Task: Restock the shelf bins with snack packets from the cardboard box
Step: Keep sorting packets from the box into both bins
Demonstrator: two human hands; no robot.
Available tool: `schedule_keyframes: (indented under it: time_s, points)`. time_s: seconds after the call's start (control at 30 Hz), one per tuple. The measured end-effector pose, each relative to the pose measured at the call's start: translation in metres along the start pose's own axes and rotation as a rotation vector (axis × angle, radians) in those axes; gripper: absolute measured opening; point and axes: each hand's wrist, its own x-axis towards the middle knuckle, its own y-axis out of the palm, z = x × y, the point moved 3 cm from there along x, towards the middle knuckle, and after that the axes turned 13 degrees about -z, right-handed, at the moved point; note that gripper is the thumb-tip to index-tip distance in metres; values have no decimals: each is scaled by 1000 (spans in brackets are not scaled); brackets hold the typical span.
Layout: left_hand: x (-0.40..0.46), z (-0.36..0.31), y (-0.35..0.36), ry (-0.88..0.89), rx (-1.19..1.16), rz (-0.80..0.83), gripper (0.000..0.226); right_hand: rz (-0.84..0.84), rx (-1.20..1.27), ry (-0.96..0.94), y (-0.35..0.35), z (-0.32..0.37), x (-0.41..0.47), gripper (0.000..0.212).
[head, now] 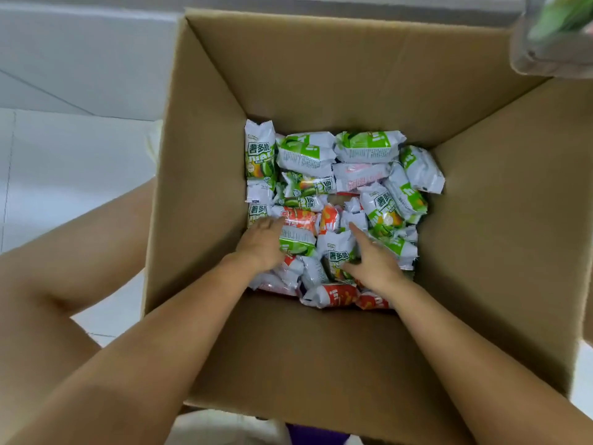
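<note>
A deep open cardboard box (321,72) fills the view. Its bottom holds several small snack packets, white with green print (305,152) and white with red-orange print (300,220). Both my arms reach down into it. My left hand (261,244) lies palm down on the left of the pile, fingers curled around a green packet (296,244). My right hand (373,258) rests on the packets to the right, fingers spread, thumb against an upright green packet (337,256). I cannot tell whether either hand has a firm grip.
A clear shelf bin (552,36) with green packets inside juts in at the top right, above the box corner. White tiled floor (64,149) lies to the left. My bare knee (64,252) is beside the box's left wall.
</note>
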Motion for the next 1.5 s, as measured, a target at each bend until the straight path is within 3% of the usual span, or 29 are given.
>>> schedule_keyframes:
  time_s: [0.1,0.17,0.37,0.47,0.53,0.6,0.67,0.73,0.8,0.9,1.03,1.07,1.13,1.17,1.23,1.37,1.43,1.5]
  points:
    - [3,7,5,5,45,-35,84,-10,140,79,15,1,1,84]
    - [1,4,8,7,-4,-35,77,-10,162,112,25,1,0,72]
    - [-13,-3,4,-206,-426,-177,46,15,46,14,34,9,-10,51]
    - [-22,-5,-7,-431,-809,-185,38,-16,166,21,21,9,-10,47]
    - [-32,-9,-20,-654,-1162,-122,16,-18,423,126,7,12,-12,44]
    - [-44,-13,-36,-764,-1392,-38,13,-16,737,298,-8,20,-16,31]
    - [-56,-20,-50,-714,-1564,55,14,-10,1021,415,-24,33,-24,17]
    - [-74,-30,-60,-601,-1676,143,21,-25,1233,446,-40,47,-34,24]
    - [-92,-38,-65,-502,-1785,203,28,-54,1331,396,-55,59,-48,39]
    - [-119,-46,-73,-386,-1926,238,32,-78,1437,298,-71,76,-80,34]
    - [-145,-49,-80,-221,-1865,152,42,-89,1479,213,-82,85,-123,25]
    - [-150,-49,-80,-199,-1822,112,57,-89,1465,180,-81,85,-131,35]
    - [-160,-49,-80,-175,-1700,28,84,-83,1434,121,-79,83,-141,79]
    - [-164,-49,-81,-155,-1657,-13,87,-89,1406,89,-77,83,-146,97]
    - [-175,-49,-86,-127,-1551,-168,81,-108,1393,55,-76,81,-154,111]
    - [-193,-39,-111,-67,-953,-827,60,-375,1250,-1,-86,73,-165,101]
    - [-195,-40,-119,-37,-931,-824,49,-442,1119,-107,-96,78,-171,90]
    - [-198,-46,-126,-21,-1178,-676,37,-396,1093,-148,-105,90,-180,72]
